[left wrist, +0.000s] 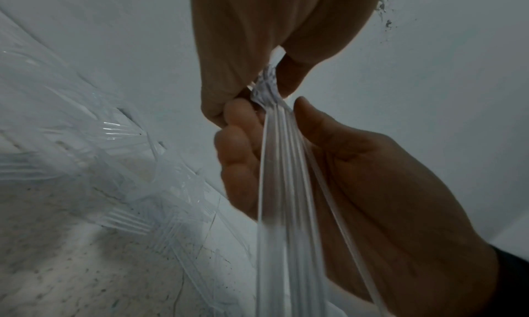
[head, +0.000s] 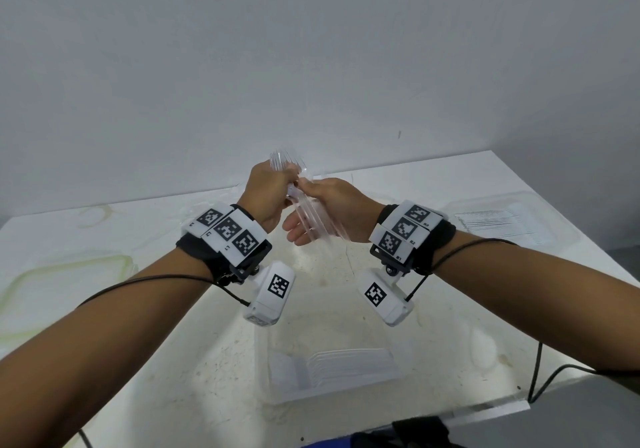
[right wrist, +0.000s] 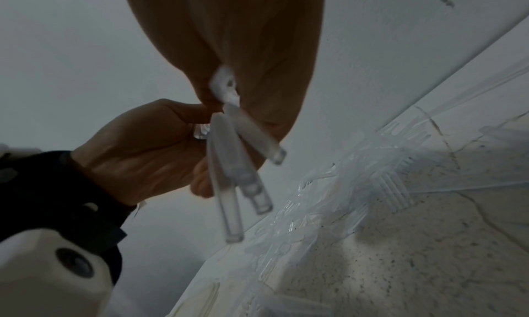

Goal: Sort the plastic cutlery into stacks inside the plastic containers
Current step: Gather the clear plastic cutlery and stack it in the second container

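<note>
both the left hand (head: pixel 268 193) and right hand (head: pixel 332 205) grip one clear cutlery bundle (head: pixel 313 217) above the table (head: pixel 450 309).

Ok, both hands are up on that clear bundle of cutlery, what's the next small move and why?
Probably square the bundle before lowering it. The left hand grips the clear cutlery near its top, the right hand holds it lower down, and the handles splay apart in the right wrist view. Once aligned, it could go into the near container, which already holds a stack.
</note>
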Tool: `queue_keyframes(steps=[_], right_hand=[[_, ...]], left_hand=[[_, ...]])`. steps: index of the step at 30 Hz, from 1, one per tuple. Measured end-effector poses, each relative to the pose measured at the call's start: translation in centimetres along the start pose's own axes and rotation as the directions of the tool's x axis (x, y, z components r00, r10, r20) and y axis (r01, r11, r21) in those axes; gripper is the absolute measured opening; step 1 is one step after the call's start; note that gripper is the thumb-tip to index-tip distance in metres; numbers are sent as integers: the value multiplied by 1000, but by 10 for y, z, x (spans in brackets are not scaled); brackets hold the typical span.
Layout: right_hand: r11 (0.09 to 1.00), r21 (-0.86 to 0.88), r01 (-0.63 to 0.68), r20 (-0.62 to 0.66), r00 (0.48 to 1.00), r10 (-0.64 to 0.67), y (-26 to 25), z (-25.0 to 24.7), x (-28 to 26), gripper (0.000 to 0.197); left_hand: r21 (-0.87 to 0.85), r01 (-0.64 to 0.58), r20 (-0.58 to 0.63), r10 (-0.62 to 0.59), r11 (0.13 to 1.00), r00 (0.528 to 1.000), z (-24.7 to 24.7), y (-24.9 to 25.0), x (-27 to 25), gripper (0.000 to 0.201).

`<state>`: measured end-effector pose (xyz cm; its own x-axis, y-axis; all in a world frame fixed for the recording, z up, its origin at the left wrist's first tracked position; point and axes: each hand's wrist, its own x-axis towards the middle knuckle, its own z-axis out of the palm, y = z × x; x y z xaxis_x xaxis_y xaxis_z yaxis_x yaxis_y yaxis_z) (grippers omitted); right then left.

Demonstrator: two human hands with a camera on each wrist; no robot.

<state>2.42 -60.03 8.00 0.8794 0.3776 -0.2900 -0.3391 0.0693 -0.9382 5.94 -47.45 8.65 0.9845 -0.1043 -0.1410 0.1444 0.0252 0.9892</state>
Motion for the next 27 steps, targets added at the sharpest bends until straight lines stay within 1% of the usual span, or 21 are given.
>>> queue_keyframes(steps=[3,5,6,8,10,12,14,15,17,20,23,24,27], right_hand=[[993,-58,101,-99,989,-106,3,-2,3,44],[988,-94,125,-142,980,-138,4,-3,4,43],[986,-115,124,-143,980,-140,3,-4,5,44],[981,-157,115,-117,984,-134,2,-4,5,48],[982,-155,107,-92,988,-122,1,-4,3,50],[992,-99,76,-53,995,-82,-1,-6,1,51],[999,-39,23,12,1000,-23,-3,-8,-1,49],[1000,-21,2,36,999,-1,-5,-9,-2,47],[1000,-14,-14,63,998,15,-6,-10,-4,44],[999,-38,-24,93,995,27,-7,-9,-4,45],[997,-74,-26,125,992,35,-7,-7,-4,43],[994,-105,-13,133,991,27,-5,-7,-3,39],[985,-161,54,163,986,-28,0,-4,-3,16]], left_hand=[[7,-2,-21,2,1000,1000,-1,0,0,12],[-8,-7,-16,7,1000,1000,-1,0,-1,14],[-16,-12,-11,12,1000,1000,-1,0,0,16],[-19,-20,6,20,1000,1000,-2,-2,1,19],[-67,-18,60,22,998,998,-2,-1,-1,6],[-115,7,99,5,993,995,-4,0,-2,17],[-129,19,110,-5,991,994,-5,0,-2,28],[-144,19,123,-1,989,992,-5,1,-2,30],[-209,20,152,12,978,988,-4,3,-1,29],[-303,41,195,20,952,981,-3,5,-1,24],[-295,23,205,39,955,978,-1,4,-1,21],[-274,12,192,42,962,981,-1,3,0,19],[-211,-22,136,52,977,989,-2,2,2,22]])
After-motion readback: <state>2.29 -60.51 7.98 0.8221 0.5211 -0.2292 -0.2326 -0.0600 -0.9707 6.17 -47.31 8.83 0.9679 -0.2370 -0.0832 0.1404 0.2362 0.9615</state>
